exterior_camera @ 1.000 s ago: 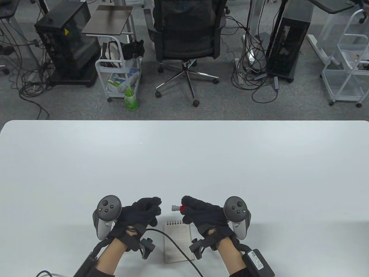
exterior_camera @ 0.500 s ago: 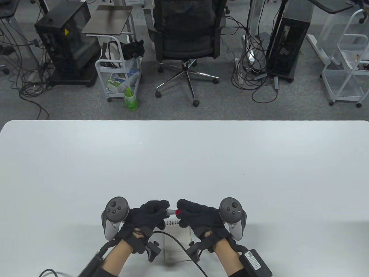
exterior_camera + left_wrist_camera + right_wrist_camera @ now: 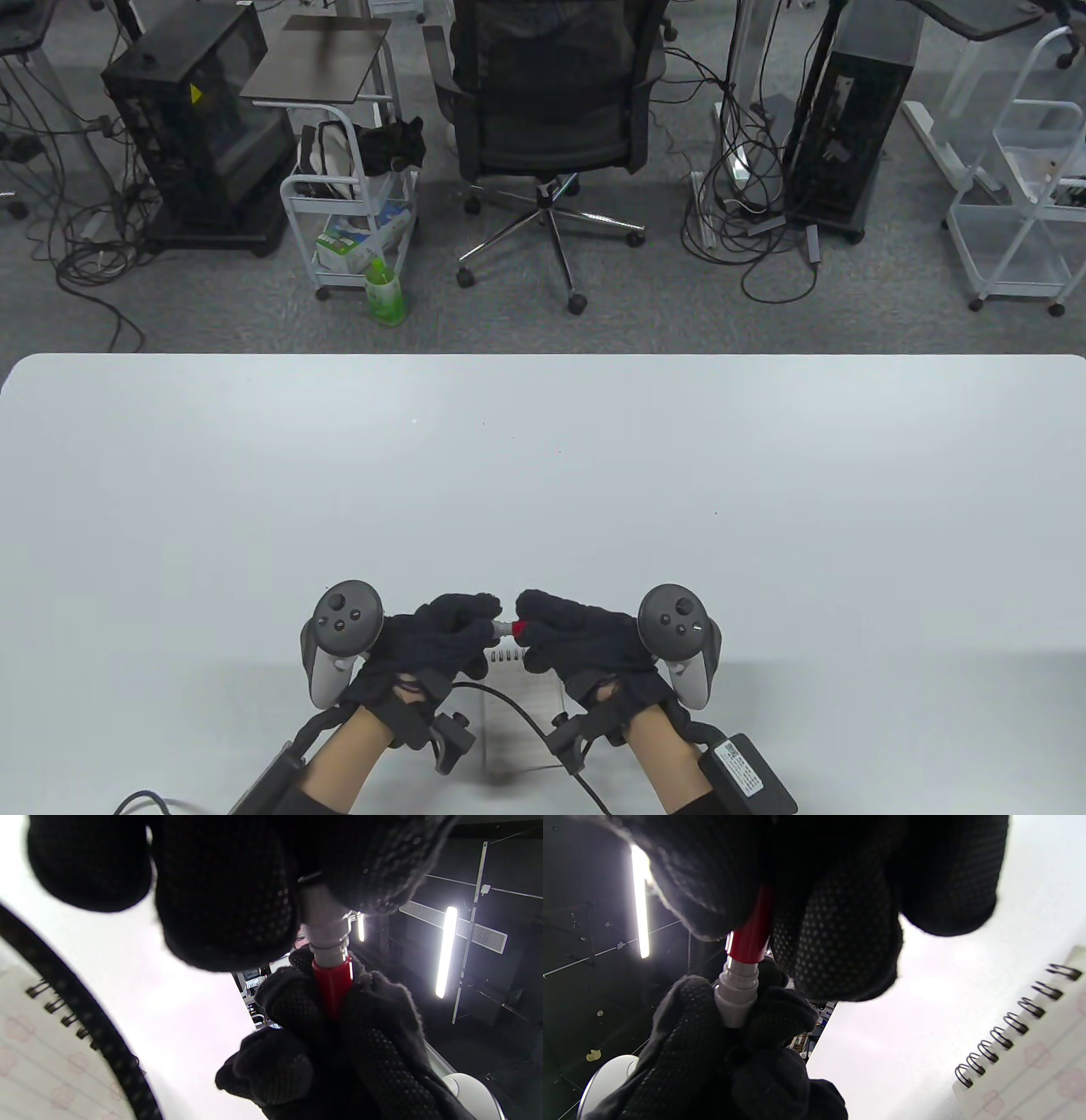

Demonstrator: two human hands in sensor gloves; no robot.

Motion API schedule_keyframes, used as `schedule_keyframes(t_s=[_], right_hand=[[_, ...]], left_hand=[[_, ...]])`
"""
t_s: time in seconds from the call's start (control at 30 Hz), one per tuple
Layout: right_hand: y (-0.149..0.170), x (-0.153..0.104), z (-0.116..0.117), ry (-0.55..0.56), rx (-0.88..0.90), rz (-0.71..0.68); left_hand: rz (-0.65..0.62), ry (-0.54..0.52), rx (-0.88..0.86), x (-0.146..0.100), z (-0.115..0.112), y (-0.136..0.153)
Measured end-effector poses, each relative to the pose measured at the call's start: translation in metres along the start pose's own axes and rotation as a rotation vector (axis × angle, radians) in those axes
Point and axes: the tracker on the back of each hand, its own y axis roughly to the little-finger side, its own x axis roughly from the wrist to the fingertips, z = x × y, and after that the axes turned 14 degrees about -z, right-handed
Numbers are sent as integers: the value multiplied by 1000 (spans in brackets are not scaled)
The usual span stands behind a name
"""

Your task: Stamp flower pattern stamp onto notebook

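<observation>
A small stamp point(image 3: 509, 628) with a red body and a pale grey cap is held level between my two hands, above the table's near edge. My right hand point(image 3: 570, 635) grips the red body point(image 3: 751, 935). My left hand point(image 3: 445, 632) pinches the grey cap point(image 3: 324, 923) with its fingertips. The spiral notebook point(image 3: 509, 679) lies open on the table below and between the hands, mostly hidden in the table view. Its lined page with faint pink flower prints shows in the right wrist view point(image 3: 1035, 1073) and the left wrist view point(image 3: 38, 1065).
The white table point(image 3: 543, 475) stretches far ahead and to both sides. A black cable point(image 3: 517, 722) from my left wrist crosses over the notebook. An office chair point(image 3: 550, 110) and carts stand beyond the far edge.
My hands have come together. The left hand moved right and took hold of the stamp's grey cap; the right hand moved slightly left with the stamp.
</observation>
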Motion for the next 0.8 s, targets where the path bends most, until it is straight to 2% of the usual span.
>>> schedule_keyframes(t_s=[0.4,0.57,0.63,0.8], right_hand=[[-1,0,3,-8,12,11],[-1,0,0,2,10,13],[1,0,-4,10,5,17],[6,0,-12,6,2,31]], left_hand=[[-12,13,39,0,-3,-2],[-10,28,119,-3,6,-6],[-22,47,202,-5,13,-10],[-31,124,550,-12,32,-18]])
